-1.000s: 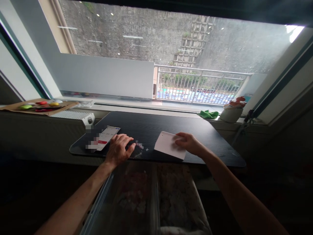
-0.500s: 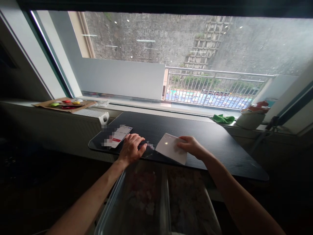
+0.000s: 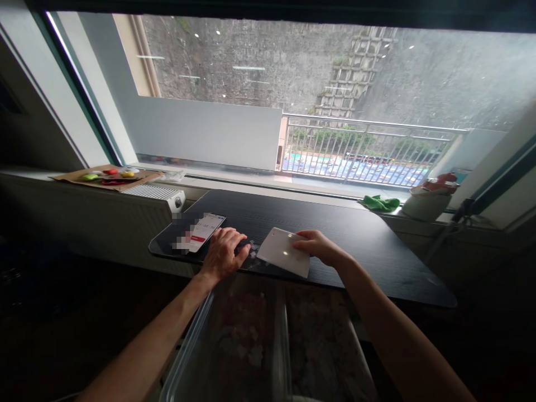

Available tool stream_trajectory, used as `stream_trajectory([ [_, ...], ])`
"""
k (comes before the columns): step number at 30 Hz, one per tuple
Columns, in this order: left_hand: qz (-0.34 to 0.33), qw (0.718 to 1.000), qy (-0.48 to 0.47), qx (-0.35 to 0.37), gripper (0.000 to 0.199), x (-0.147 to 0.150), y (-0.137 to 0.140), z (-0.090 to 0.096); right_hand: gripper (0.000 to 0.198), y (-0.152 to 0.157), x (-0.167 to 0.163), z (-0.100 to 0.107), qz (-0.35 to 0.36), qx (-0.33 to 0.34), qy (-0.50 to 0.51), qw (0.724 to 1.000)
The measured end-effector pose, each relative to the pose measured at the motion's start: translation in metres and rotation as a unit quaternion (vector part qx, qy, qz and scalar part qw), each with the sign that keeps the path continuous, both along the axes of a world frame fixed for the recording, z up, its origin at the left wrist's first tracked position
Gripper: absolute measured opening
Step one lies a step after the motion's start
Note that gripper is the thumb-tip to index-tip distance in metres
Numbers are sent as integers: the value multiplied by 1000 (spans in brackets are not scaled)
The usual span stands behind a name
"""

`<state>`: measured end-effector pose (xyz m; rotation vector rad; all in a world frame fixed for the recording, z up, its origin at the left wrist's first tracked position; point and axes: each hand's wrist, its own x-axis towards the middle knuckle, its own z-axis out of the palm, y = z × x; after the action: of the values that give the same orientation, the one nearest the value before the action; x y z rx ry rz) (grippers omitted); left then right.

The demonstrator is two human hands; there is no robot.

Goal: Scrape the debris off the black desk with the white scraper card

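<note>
My right hand (image 3: 320, 245) grips the right side of a white rectangular plastic sheet (image 3: 278, 254), tilted low over the black tabletop (image 3: 335, 218). A small hole shows near the sheet's upper left corner. Just left of the sheet lie small whitish and purplish bits (image 3: 253, 248), too small to name. On the other side of these bits, my left hand (image 3: 226, 255) is open, palm down with its fingers slightly apart, at the table's near edge. Beside its fingertips lies a phone (image 3: 205, 231) with a lit timer screen, partly blurred out.
Below the near edge stands a clear plastic bin (image 3: 190, 346) with pale scraps inside. On the sill are cardboard (image 3: 69, 176) bearing colourful items, a green cloth (image 3: 381, 203) and a pale container (image 3: 427, 204). A white radiator (image 3: 154, 192) stands left of the table.
My right hand and the white plastic sheet have moved left, closer to the small bits and my left hand. My left hand has hardly moved.
</note>
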<state>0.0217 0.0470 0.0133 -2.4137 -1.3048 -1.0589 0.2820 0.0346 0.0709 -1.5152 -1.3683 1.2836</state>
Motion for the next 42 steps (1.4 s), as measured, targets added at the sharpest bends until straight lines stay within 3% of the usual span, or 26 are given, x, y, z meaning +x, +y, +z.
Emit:
stream_trajectory([
  [6, -3, 1000, 0, -4, 26, 0, -1, 2, 17, -4, 16, -4, -31, -3, -2, 1000],
  [12, -2, 1000, 3, -6, 26, 0, 0, 1, 19, -12, 20, -8, 12, -26, 13, 999],
  [18, -5, 1000, 7, -4, 28, 0, -1, 2, 24, -17, 30, -9, -10, -25, 6, 1000],
  [23, -3, 1000, 6, -3, 26, 0, -1, 2, 27, -21, 20, -5, 41, -35, 16, 998],
  [28, -3, 1000, 3, -5, 27, 0, -1, 1, 21, -17, 10, 0, 3, -20, 20, 1000],
  [32, -2, 1000, -2, -8, 27, 1, -1, 2, 19, -15, 8, 0, 26, -31, 16, 999],
  [38, 0, 1000, 2, -9, 27, 1, -1, 2, 17, -12, 2, 0, -3, -12, 10, 1000],
  [42, 0, 1000, 3, -5, 26, 0, -1, 2, 18, -12, 0, 0, 27, -29, 12, 999],
])
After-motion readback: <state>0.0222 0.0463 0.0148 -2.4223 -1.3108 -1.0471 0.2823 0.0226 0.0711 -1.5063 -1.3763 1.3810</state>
